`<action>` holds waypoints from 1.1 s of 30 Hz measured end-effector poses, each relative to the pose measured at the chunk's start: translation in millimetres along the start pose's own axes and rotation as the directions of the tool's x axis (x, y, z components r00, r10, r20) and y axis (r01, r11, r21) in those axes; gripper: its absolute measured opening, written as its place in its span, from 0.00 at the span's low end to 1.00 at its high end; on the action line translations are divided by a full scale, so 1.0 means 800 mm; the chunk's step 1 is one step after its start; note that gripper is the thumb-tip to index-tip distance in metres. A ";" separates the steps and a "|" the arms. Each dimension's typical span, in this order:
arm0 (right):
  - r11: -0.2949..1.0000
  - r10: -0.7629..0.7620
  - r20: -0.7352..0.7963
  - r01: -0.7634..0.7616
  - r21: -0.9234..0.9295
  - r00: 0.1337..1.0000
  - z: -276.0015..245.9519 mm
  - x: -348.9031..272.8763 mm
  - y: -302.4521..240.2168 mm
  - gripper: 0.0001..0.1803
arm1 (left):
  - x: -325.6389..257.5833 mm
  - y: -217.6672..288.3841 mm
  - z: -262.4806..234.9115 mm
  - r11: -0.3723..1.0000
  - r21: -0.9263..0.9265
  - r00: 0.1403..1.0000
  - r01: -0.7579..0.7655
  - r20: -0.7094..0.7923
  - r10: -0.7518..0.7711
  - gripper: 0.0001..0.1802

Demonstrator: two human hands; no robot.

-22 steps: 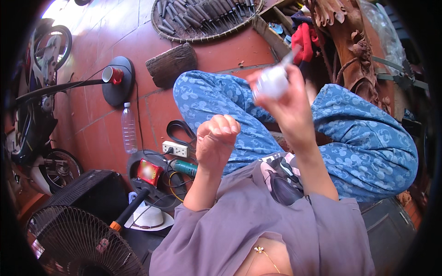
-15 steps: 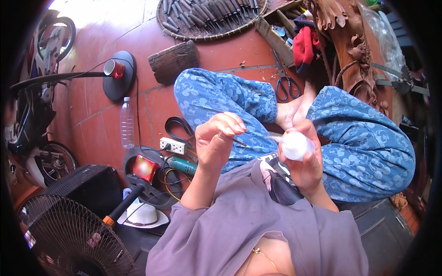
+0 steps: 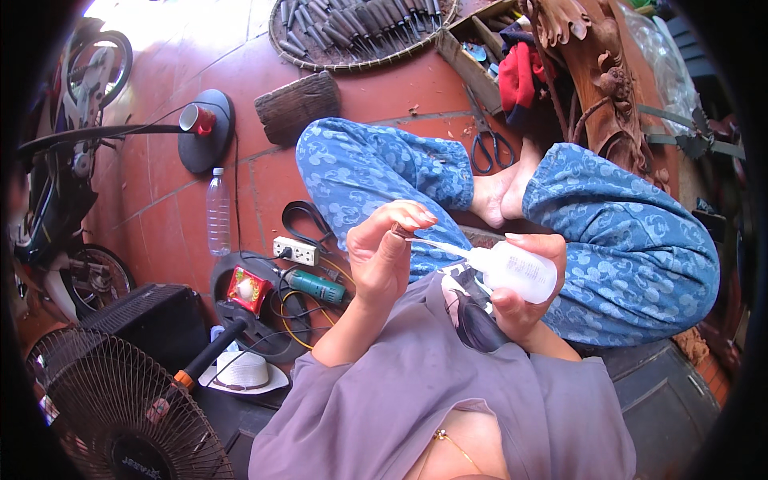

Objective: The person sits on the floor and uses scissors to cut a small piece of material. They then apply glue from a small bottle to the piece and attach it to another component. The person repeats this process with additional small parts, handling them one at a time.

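My right hand (image 3: 524, 280) grips a small white squeeze bottle (image 3: 512, 270) whose long thin nozzle points left. The nozzle tip meets a tiny dark piece (image 3: 398, 233) pinched between the thumb and fingers of my left hand (image 3: 384, 252). Both hands are raised in front of my chest, above my crossed legs in blue patterned trousers (image 3: 376, 172). The tiny piece is mostly hidden by my fingers.
On the red tiled floor lie black scissors (image 3: 486, 150), a clear plastic bottle (image 3: 218, 222), a white power strip (image 3: 296, 251), a green tool (image 3: 316, 286) and cables. A round basket of carving tools (image 3: 360, 28) sits at the top, a fan (image 3: 112, 408) at lower left, carved wood (image 3: 592, 72) on the right.
My right hand came down from in front of my face with the white bottle and turned its nozzle left to my left hand's fingertips. My left hand opened slightly into a pinch.
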State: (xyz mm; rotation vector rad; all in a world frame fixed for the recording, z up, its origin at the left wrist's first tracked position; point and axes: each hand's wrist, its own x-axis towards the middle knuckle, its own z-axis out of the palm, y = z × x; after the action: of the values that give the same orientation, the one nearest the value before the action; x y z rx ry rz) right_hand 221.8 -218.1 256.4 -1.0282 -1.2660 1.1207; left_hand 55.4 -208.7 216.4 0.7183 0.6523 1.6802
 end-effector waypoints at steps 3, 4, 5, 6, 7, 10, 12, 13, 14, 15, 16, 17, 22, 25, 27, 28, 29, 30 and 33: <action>0.985 -0.085 0.065 0.093 -0.145 0.994 -0.004 0.001 0.001 0.36 | 0.000 -0.001 0.001 0.999 0.035 1.000 -0.002 -0.003 0.002 0.13; 0.975 -0.112 0.082 0.125 -0.184 0.990 -0.004 0.001 0.001 0.36 | 0.001 0.000 0.003 0.999 0.043 1.000 0.002 0.006 -0.002 0.12; 0.971 -0.115 0.089 0.131 -0.199 0.989 -0.005 0.002 0.002 0.37 | 0.000 0.001 0.004 0.999 0.053 1.000 0.005 0.013 -0.005 0.11; 0.967 -0.118 0.096 0.136 -0.215 0.988 -0.005 0.003 0.002 0.37 | 0.000 0.001 0.004 0.998 0.068 1.000 0.008 0.013 -0.009 0.11; 0.963 -0.121 0.103 0.142 -0.230 0.987 -0.005 0.004 0.002 0.37 | 0.000 0.002 0.004 0.997 0.082 1.000 0.011 0.013 -0.012 0.11; 0.932 -0.181 0.118 0.208 -0.296 0.976 -0.006 0.007 0.001 0.37 | 0.000 0.001 0.005 0.995 0.096 1.000 0.011 0.010 -0.012 0.12; 0.922 -0.220 0.111 0.244 -0.300 0.969 -0.005 0.006 0.003 0.37 | 0.000 0.000 0.004 0.995 0.100 1.000 0.009 0.009 -0.010 0.12; 0.917 -0.240 0.108 0.262 -0.303 0.965 -0.005 0.006 0.005 0.37 | -0.001 -0.001 0.003 0.995 0.103 1.000 0.009 0.009 -0.010 0.12; 0.892 -0.284 0.126 0.310 -0.330 0.951 -0.004 0.007 0.004 0.37 | -0.001 -0.002 0.003 0.995 0.104 1.000 0.008 0.012 -0.009 0.12; 0.864 -0.326 0.145 0.357 -0.355 0.934 -0.003 0.009 0.004 0.37 | -0.001 -0.002 0.002 0.994 0.106 1.000 0.009 0.010 -0.010 0.12; 0.833 -0.367 0.166 0.403 -0.379 0.915 -0.003 0.012 0.003 0.37 | -0.001 -0.002 0.002 0.994 0.108 1.000 0.009 0.009 -0.010 0.12; 0.817 -0.390 0.186 0.432 -0.381 0.902 -0.003 0.015 0.002 0.37 | -0.001 -0.002 0.002 0.994 0.109 1.000 0.009 0.008 -0.010 0.12; 0.772 -0.460 0.234 0.516 -0.372 0.857 -0.003 0.024 -0.001 0.38 | 0.000 -0.001 0.004 0.992 0.122 1.000 0.015 0.004 -0.016 0.13; 0.760 -0.485 0.232 0.537 -0.365 0.843 -0.002 0.024 0.004 0.38 | -0.001 -0.003 0.002 0.990 0.141 1.000 0.016 0.010 -0.018 0.14; 0.766 -0.480 0.235 0.535 -0.357 0.845 -0.002 0.024 0.003 0.38 | -0.001 -0.004 0.000 0.988 0.154 1.000 0.012 0.013 -0.014 0.14; 0.767 -0.480 0.238 0.536 -0.353 0.844 -0.002 0.025 0.002 0.37 | -0.001 -0.004 -0.001 0.987 0.159 1.000 0.008 0.014 -0.010 0.14; 0.767 -0.480 0.241 0.537 -0.351 0.844 -0.001 0.025 0.001 0.37 | -0.001 -0.004 -0.001 0.987 0.163 1.000 0.005 0.016 -0.007 0.15; 0.762 -0.486 0.245 0.544 -0.351 0.839 -0.001 0.026 0.000 0.37 | -0.002 -0.004 -0.001 0.987 0.163 1.000 0.009 0.014 -0.011 0.15; 0.746 -0.504 0.248 0.562 -0.358 0.827 -0.001 0.030 -0.004 0.37 | -0.001 -0.004 -0.001 0.986 0.163 1.000 0.019 0.014 -0.021 0.15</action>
State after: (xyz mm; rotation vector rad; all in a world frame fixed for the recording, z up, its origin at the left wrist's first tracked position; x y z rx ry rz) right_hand 222.5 -195.1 263.5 -0.8069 -1.8240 0.4790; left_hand 57.2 -208.7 213.5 0.8372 0.7902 1.6138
